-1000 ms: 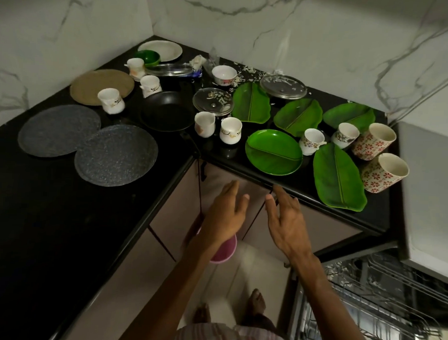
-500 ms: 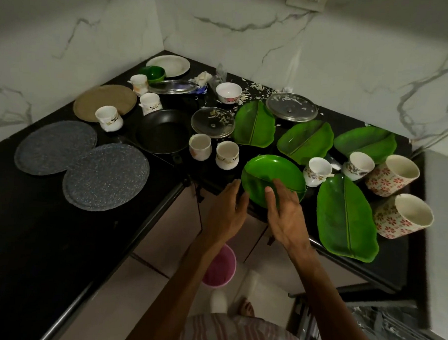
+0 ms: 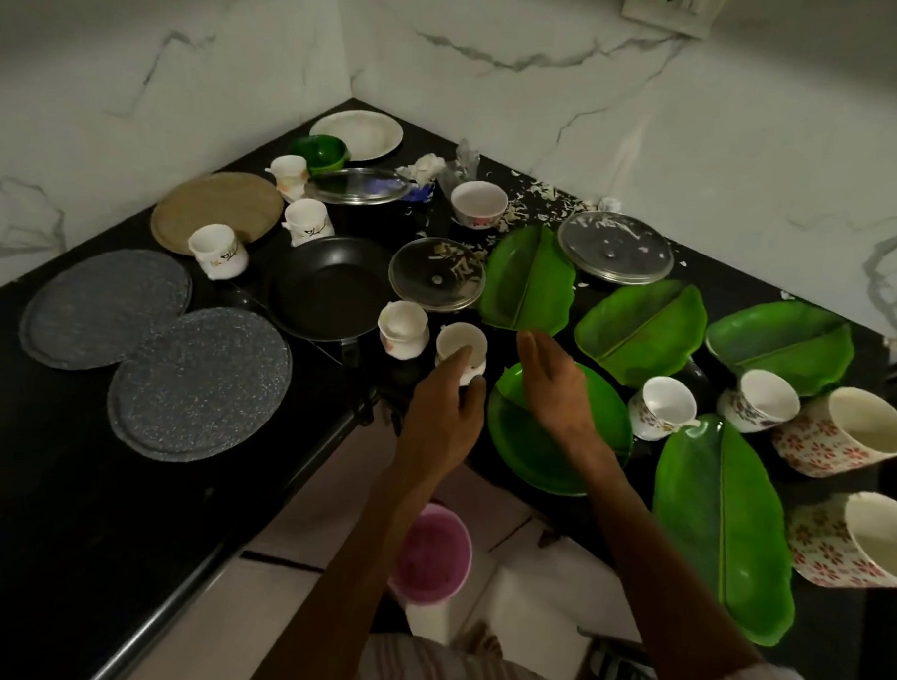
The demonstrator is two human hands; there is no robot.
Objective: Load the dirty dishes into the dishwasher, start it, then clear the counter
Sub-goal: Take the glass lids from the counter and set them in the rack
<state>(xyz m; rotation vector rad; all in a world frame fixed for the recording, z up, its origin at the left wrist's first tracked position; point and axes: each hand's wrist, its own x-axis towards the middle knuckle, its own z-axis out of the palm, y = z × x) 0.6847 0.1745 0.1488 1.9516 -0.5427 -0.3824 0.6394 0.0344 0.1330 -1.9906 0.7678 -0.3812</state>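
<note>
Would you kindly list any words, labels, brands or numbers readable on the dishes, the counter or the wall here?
None: no readable text anywhere in the head view.
Cups and mugs: printed patterns only, flowers and leaves, no letters.
Wall socket: no marking legible.

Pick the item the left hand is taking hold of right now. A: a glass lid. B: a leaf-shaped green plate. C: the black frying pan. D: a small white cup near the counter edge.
D: the left hand has its fingers and thumb around the small white cup, while the right hand hovers open over the round green plate.
</note>
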